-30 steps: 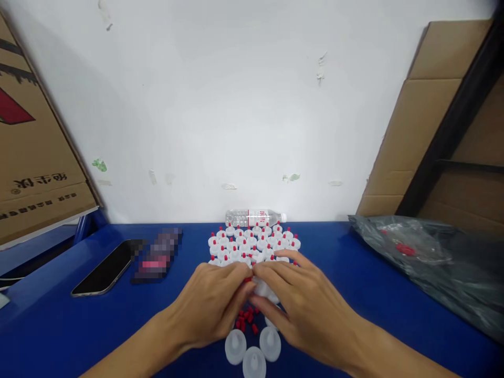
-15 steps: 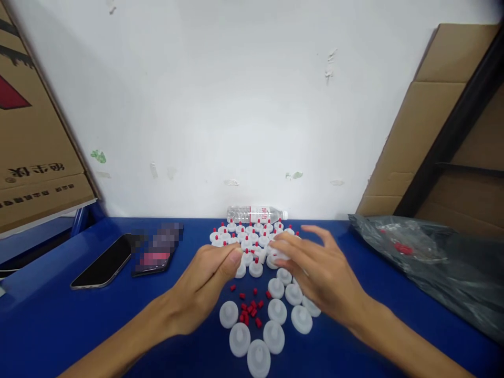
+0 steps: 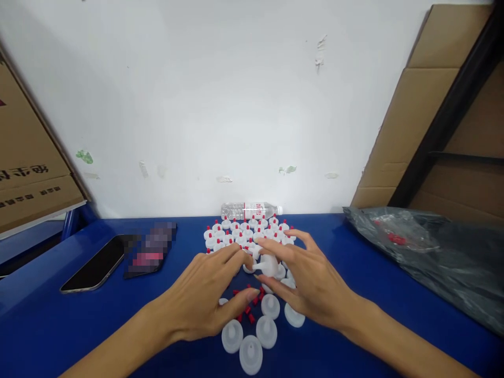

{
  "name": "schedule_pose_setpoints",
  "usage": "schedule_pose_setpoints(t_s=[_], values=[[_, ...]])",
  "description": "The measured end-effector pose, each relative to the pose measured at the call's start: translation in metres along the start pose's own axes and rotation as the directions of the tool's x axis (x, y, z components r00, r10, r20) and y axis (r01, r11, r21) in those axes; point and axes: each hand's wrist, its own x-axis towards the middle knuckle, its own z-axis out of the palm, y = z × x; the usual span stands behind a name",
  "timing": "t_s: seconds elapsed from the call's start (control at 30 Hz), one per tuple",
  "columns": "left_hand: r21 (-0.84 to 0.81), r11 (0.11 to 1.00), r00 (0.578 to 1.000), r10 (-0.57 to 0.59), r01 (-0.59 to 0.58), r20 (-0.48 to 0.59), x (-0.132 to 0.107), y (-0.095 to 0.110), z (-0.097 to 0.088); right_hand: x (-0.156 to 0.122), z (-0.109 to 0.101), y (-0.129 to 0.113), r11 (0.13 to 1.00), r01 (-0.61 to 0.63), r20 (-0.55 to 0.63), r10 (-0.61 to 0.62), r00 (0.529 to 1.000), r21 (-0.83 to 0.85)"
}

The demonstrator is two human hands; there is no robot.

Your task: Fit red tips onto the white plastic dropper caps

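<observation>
Right hand (image 3: 315,286) now pinches one white cap (image 3: 269,266) between thumb and forefinger, lifted just clear of the blue table (image 3: 59,325), nozzle pointing left toward the other hand. The remaining fingers are spread loosely. Left hand (image 3: 205,299) hangs low over the loose red plugs (image 3: 248,312), thumb tip touching down among them, index finger extended toward the held cap. It is half-curled; I cannot tell whether a plug is already between its fingertips (the pile is partly hidden under the palm).

Change since half a second ago: the right hand was up at the finished caps (image 3: 248,233), the rows with red tips in front of the water bottle (image 3: 252,210); it has come back toward the body and has a bare cap in hand. The left hand has dropped from mid-air to the plug pile. Reading: one piece was just set down with the finished rows and a fresh cap-and-plug pairing looks to be starting.

Against one second ago: both hands were then pressed together over the pile; now they are apart. Unplugged caps (image 3: 252,336) lie nearest the body. Phone (image 3: 92,265) left, grey bag (image 3: 433,252) right, both untouched.
</observation>
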Motion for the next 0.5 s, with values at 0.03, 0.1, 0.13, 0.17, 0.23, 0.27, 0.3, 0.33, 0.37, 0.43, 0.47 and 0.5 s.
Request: schedule_pose_setpoints(t_s=[0.03,0.1,0.13,0.17,0.23,0.27,0.3,0.33,0.37,0.43,0.47,0.5], values=[[0.006,1.000,1.000,0.021,-0.021,-0.008,0.000,0.000,0.002,0.000,0.000,-0.002,1.000,0.015,0.001,-0.015,1.000,0.016],[0.035,0.997,0.998,0.066,-0.066,-0.022,0.001,0.001,0.006,0.001,0.001,-0.008,0.998,0.045,0.000,-0.045,0.999,0.040],[0.057,0.995,0.996,0.087,-0.085,-0.032,0.001,0.001,0.008,0.001,0.001,-0.011,0.998,0.052,0.002,-0.052,0.999,0.048],[0.077,0.992,0.993,0.105,-0.101,-0.050,0.001,0.001,0.008,0.001,0.001,-0.013,0.997,0.052,0.009,-0.052,0.999,0.054],[0.114,0.984,0.982,0.149,-0.136,-0.117,0.001,-0.003,0.005,0.001,0.000,-0.015,0.997,0.031,0.025,-0.033,0.999,0.070],[0.135,0.980,0.972,0.170,-0.149,-0.163,0.001,-0.006,0.000,0.002,-0.001,-0.015,0.997,0.014,0.028,-0.016,0.999,0.078],[0.168,0.973,0.959,0.194,-0.160,-0.209,0.001,-0.011,-0.005,0.002,-0.002,-0.013,0.997,-0.004,0.023,0.003,1.000,0.081],[0.222,0.963,0.948,0.208,-0.155,-0.239,0.001,-0.016,-0.011,0.002,-0.003,-0.010,0.997,-0.021,0.011,0.020,1.000,0.077],[0.279,0.952,0.949,0.196,-0.124,-0.247,0.001,-0.022,-0.017,0.002,-0.005,-0.007,0.997,-0.036,-0.004,0.036,0.999,0.067],[0.353,0.935,0.992,0.067,-0.025,-0.109,0.001,-0.033,-0.028,0.002,-0.007,0.001,0.997,-0.064,-0.036,0.065,0.997,0.036],[0.386,0.922,0.999,-0.027,0.036,-0.030,0.001,-0.037,-0.032,0.003,-0.008,0.005,0.997,-0.080,-0.048,0.081,0.996,0.022],[0.417,0.904,0.992,-0.120,0.091,0.043,0.001,-0.040,-0.034,0.004,-0.009,0.008,0.995,-0.095,-0.058,0.095,0.994,0.009]])
